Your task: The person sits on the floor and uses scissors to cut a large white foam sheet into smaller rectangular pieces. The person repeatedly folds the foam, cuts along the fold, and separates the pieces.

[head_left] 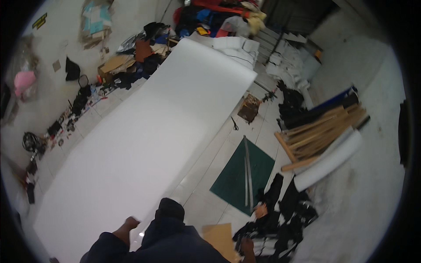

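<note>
A long white sheet [131,149] lies across the tiled floor, with its far end curled into a roll. My left hand [131,222], bare below a dark sleeve, is at the sheet's near right edge. Its fingers look curled, and what they hold, if anything, is hidden. At the lower right, my right hand [247,247] is beside black cloth and straps [272,219] and a tan board [219,240]; its fingers are too unclear to read. Between my arms rises a rounded black-clad shape [169,211], covering part of the sheet's edge.
A green cutting mat [226,179] bears long metal rulers [247,175]. Beyond it are black scissors [235,124] and a rusty block [249,108]. Wooden strips [324,133] and a white roll [329,160] lie at the right wall. Clutter [79,103] lines the left wall.
</note>
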The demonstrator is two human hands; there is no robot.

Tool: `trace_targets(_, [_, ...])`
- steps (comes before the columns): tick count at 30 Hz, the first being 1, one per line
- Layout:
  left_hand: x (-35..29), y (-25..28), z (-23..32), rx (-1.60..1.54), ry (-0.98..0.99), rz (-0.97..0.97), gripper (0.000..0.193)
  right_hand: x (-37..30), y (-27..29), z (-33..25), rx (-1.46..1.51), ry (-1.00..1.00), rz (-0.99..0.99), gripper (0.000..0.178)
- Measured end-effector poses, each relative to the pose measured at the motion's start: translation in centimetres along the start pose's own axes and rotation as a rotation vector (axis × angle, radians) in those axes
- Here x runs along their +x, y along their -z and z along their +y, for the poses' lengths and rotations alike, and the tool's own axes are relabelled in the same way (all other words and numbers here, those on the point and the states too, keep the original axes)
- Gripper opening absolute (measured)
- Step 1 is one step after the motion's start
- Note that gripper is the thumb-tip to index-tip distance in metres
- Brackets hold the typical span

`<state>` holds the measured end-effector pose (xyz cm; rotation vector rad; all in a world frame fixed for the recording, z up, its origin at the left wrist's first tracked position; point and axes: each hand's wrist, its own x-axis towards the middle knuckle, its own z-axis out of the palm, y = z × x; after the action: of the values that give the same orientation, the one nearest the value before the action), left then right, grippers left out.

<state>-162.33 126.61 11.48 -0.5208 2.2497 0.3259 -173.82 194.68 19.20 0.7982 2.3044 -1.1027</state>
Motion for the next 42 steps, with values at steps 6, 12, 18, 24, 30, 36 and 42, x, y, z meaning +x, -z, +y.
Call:
trace_targets(6, [10.2, 2.5, 10.1, -0.468, 0.387, -0.094, 0.044, 24.3, 10.2, -20.2, -0.005, 0.227, 0.217, 0.026])
trace_targets(12, [28.0, 27.7, 38.5, -0.85, -0.022, 0.508, 0.034, 37.1, 10.4, -38.1, -0.504, 0.19, -0.277, 0.045])
trace_targets(18, [26.9, 53.7, 63.7, -1.305, -0.293, 0.211, 0.04, 45.9, 13.1, -56.3, -0.631, 0.515, -0.485, 0.049])
trace_targets(24, [36.3, 44.5, 74.4, -0.809, 0.021, 0.234, 0.043, 65.3, 16.0, -67.2, -0.948, 1.182, -0.724, 0.05])
trace_targets(30, [33.7, 45.9, 88.8, -0.441, -0.192, -0.095, 0.042, 72.7, 19.4, -78.5, -1.516, 0.93, -1.19, 0.042])
trace_targets(36, [32.5, 31.3, 99.4, -1.128, -0.479, -0.73, 0.036, 79.6, 24.4, -77.6, -1.36, 0.368, -1.596, 0.042])
trace_targets(42, [53.8, 42.4, 91.8, -1.44, 0.584, -0.567, 0.049, 111.3, 21.5, -76.9, -0.135, 0.631, -0.422, 0.031])
